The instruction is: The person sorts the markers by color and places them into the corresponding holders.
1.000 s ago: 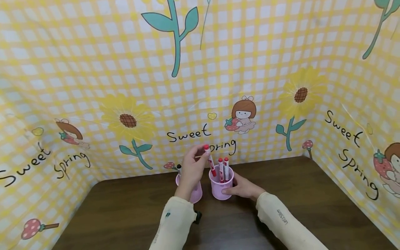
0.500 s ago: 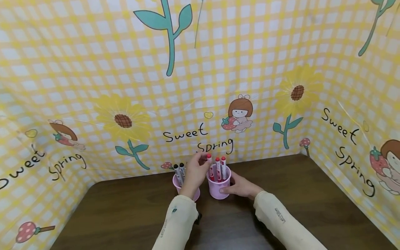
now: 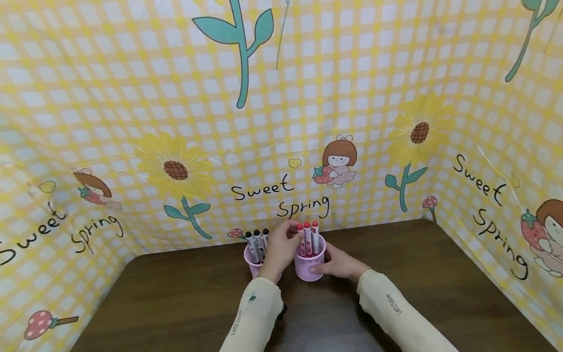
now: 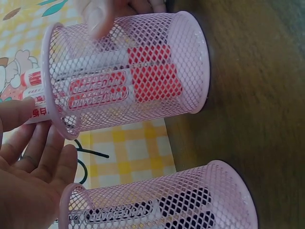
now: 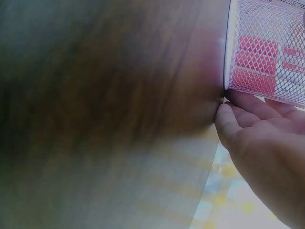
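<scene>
A pink mesh pen holder [image 3: 308, 272] stands upright on the table, with three red-capped whiteboard markers [image 3: 315, 238] in it. My left hand [image 3: 279, 248] pinches the upper part of the leftmost red marker [image 4: 39, 113], whose lower end is inside the holder. From the right, my right hand [image 3: 345, 264] grips the same holder, thumb on its front and fingers round its side. Left of it stands a second pink mesh pen holder [image 3: 251, 266] with black-capped markers [image 3: 257, 247], partly hidden behind my left hand and wrist.
The dark wooden table [image 3: 176, 298] ends against a yellow checked cloth [image 3: 264, 137] at the back and sides. The two holders stand close together near the back edge.
My left hand has lowered the red marker from above the rim into the right holder, beside the other two. The right hand keeps its grip. More black markers show now.
</scene>
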The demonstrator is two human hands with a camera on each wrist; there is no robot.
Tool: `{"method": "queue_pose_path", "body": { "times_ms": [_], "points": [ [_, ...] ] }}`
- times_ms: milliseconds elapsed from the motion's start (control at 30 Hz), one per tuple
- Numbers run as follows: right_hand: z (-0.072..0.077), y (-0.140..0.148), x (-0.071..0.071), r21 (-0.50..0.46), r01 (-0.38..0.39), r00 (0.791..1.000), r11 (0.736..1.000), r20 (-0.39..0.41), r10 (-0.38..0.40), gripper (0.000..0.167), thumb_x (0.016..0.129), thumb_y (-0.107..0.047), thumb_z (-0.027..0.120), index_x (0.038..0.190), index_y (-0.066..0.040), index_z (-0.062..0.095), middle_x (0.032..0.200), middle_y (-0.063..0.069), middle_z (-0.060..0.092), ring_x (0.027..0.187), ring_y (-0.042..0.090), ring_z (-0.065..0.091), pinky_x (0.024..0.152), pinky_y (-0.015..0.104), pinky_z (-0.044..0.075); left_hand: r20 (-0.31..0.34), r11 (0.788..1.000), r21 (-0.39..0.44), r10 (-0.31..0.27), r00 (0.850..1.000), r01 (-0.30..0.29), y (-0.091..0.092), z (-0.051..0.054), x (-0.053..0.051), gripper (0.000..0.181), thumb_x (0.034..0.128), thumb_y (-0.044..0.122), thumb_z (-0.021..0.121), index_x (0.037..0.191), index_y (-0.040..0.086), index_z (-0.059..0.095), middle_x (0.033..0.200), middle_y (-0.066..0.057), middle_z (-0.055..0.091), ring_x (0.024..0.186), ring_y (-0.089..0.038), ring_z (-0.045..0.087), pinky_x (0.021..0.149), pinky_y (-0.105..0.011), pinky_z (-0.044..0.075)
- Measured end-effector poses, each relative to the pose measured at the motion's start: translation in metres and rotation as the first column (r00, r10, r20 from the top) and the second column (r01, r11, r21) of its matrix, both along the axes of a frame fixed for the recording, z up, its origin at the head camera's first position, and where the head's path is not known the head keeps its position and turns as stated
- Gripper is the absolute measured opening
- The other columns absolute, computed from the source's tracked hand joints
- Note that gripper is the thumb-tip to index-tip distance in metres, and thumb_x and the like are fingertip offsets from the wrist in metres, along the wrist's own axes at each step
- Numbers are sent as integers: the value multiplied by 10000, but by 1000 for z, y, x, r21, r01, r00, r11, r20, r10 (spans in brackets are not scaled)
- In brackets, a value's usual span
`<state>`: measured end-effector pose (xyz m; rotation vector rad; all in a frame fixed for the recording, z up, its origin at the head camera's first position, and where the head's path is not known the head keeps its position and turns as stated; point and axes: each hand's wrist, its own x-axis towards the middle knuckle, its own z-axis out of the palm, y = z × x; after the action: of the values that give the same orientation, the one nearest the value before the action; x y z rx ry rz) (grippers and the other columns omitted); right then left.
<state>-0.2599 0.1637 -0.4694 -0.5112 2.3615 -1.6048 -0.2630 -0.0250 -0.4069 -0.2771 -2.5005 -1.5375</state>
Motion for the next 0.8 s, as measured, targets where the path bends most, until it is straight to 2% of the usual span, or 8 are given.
{"method": "queue_pose_path", "body": {
  "times_ms": [200,467,800],
  "points": [
    [-1,0,-1,5,-10,1000,1000,-6,10,913,867,-240,813,1570,-39,265,1466,167,483,1292,303,480,1087,513,366,-41,999,-47,11,999,-13,0,-1,0,131,927,94,715,1056,116,702,938,-14,656,870,-183,602,786,-369,518],
    [-1,0,-1,4,-4,1000,1000,-7,5,918,864,-219,814,1573,-38,259,1466,167,481,1292,307,475,1093,526,354,-60,998,-57,9,998,-12,2,1,-1,144,916,90,716,1059,107,704,930,-16,653,870,-179,608,792,-377,518],
    [-1,0,-1,-4,4,1000,1000,1,-4,907,863,-206,813,1568,-36,268,1444,167,501,1267,302,492,1080,523,370,-20,999,-55,0,1000,-1,4,4,-3,283,939,127,699,1217,73,677,1061,-49,647,982,-214,608,878,-404,520]
  ]
}}
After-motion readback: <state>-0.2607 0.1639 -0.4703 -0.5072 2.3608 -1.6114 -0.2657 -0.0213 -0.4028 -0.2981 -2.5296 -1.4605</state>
